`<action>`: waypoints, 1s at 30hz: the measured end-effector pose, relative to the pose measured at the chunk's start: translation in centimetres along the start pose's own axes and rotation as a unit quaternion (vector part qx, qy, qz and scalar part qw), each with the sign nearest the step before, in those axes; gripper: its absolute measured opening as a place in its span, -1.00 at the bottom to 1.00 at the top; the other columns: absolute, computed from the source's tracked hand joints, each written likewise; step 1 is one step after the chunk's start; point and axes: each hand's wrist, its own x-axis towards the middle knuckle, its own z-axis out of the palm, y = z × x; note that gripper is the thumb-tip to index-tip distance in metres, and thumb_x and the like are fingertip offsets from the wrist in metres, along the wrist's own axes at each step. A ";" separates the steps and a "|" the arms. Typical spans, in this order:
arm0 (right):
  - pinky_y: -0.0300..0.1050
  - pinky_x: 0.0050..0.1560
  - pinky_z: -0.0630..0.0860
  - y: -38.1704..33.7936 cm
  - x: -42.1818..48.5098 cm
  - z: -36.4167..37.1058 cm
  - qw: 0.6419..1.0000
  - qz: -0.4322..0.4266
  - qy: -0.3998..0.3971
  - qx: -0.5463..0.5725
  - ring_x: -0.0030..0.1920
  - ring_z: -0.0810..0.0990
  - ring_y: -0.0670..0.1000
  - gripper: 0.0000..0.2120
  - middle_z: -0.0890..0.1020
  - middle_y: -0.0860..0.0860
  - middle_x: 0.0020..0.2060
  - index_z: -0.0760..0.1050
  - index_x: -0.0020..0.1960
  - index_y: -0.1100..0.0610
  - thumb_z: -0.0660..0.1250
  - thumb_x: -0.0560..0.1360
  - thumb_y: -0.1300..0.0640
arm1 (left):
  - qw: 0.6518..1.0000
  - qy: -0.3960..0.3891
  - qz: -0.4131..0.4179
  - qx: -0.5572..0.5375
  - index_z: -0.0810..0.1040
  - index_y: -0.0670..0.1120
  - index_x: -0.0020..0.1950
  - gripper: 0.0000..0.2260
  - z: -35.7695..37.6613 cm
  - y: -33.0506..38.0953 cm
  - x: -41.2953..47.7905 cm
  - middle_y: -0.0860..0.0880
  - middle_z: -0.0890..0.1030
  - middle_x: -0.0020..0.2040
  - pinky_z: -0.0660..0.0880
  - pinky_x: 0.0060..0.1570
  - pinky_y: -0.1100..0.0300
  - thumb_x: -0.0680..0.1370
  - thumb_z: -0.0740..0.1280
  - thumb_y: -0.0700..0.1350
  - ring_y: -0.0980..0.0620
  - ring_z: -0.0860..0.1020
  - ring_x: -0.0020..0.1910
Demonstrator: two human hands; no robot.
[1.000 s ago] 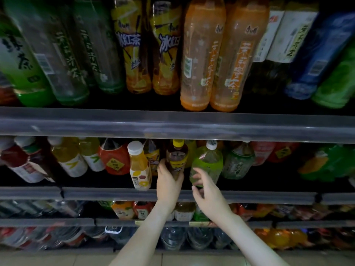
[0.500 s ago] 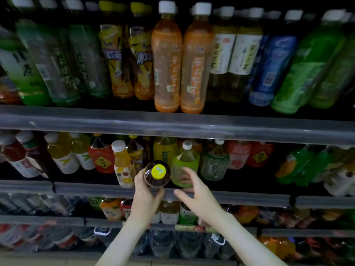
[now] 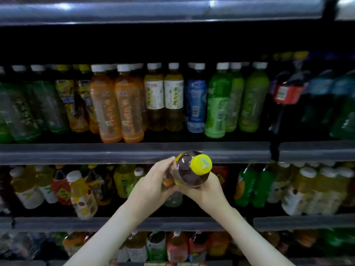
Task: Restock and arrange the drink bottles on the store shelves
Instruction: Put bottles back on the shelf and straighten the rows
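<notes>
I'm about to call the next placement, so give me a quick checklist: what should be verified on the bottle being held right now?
1. Grip on the dark plastic bottle by left hand and right hand: ok.
2. Its yellow cap fitted: ok.
3. Bottle upright: not ok, it tilts cap toward the camera.
4. Clearance from the grey shelf rail: cannot tell.
5. Free slot behind the hands: cannot tell, hidden.

Dim, dark recesses; glare on the top shelf rail; edges blurred and bowed.
</notes>
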 end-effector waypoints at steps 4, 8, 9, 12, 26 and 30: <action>-0.34 -0.06 0.52 -0.9 -1.0 -6.1 0.998 0.011 0.053 0.010 -0.06 0.66 -0.19 -0.64 0.70 -0.20 -0.12 0.57 0.04 0.22 0.54 0.28 0.36 | 0.994 -0.061 0.089 0.006 0.22 -0.02 0.48 -0.45 2.8 3.3 4.0 -0.01 0.44 0.37 0.48 0.19 0.20 0.55 0.30 0.10 0.09 0.45 0.33; -0.42 -0.13 0.49 -2.6 -1.2 -11.2 0.991 -0.025 0.132 -0.024 -0.16 0.64 -0.29 -0.67 0.68 -0.28 -0.26 0.60 -0.12 0.03 0.57 0.25 0.35 | 0.986 -0.062 0.151 -0.013 0.28 -0.07 0.46 -0.48 5.4 6.2 7.9 -0.02 0.42 0.39 0.39 0.28 0.25 0.55 0.30 0.02 0.09 0.40 0.37; -0.44 -0.11 0.48 -3.2 -1.2 -12.3 0.986 -0.045 0.154 -0.044 -0.14 0.64 -0.30 -0.68 0.67 -0.31 -0.25 0.60 -0.13 -0.03 0.60 0.25 0.27 | 0.987 -0.049 0.155 -0.015 0.29 -0.04 0.46 -0.51 6.2 6.7 8.9 -0.01 0.41 0.39 0.37 0.28 0.29 0.56 0.27 0.03 0.10 0.39 0.37; -0.49 -0.04 0.44 -5.5 -1.2 -14.7 0.971 -0.085 0.201 -0.100 -0.05 0.60 -0.35 -0.75 0.65 -0.39 -0.15 0.58 -0.10 -0.15 0.52 0.25 -0.03 | 0.990 0.009 0.141 -0.002 0.33 0.01 0.43 -0.59 8.4 7.6 11.4 0.04 0.42 0.35 0.32 0.27 0.39 0.58 0.21 0.04 0.17 0.39 0.35; -0.42 -0.15 0.49 -3.8 -0.4 -10.4 0.989 -0.024 0.147 -0.009 -0.15 0.64 -0.23 -0.73 0.69 -0.22 -0.20 0.55 -0.07 0.09 0.52 0.27 0.23 | 0.988 0.144 0.012 0.060 0.40 -0.10 0.35 -0.65 5.0 2.2 5.2 0.04 0.42 0.23 0.36 0.25 0.35 0.57 0.21 -0.10 0.11 0.45 0.21; -0.43 -0.17 0.49 -2.9 0.5 -4.8 0.996 -0.004 0.090 -0.005 -0.16 0.64 -0.26 -0.69 0.67 -0.29 -0.22 0.55 -0.07 0.07 0.53 0.28 0.34 | 0.975 0.153 -0.027 0.160 0.37 -0.11 0.34 -0.66 0.5 -2.5 -2.3 -0.05 0.40 0.14 0.36 0.21 0.30 0.56 0.20 -0.11 0.01 0.45 0.10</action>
